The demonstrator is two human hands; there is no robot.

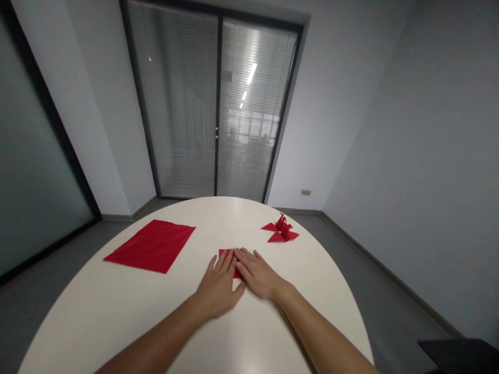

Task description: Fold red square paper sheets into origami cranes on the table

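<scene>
Pressing down side by side, the left hand and the right hand lay flat with fingers spread on a small folded red paper near the middle of the round white surface, gripping nothing. A flat red sheet lay well to the left, and a folded red paper crane sat farther back to the right.

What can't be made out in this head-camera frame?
All in the head view:
The small red paper is mostly covered by the left hand and right hand, so its shape and folds are hidden.
The folded red figure is too small to read its folds.
The dark object is cut off by the bottom right corner.
The room behind the blinds is blurred by the slats.
</scene>
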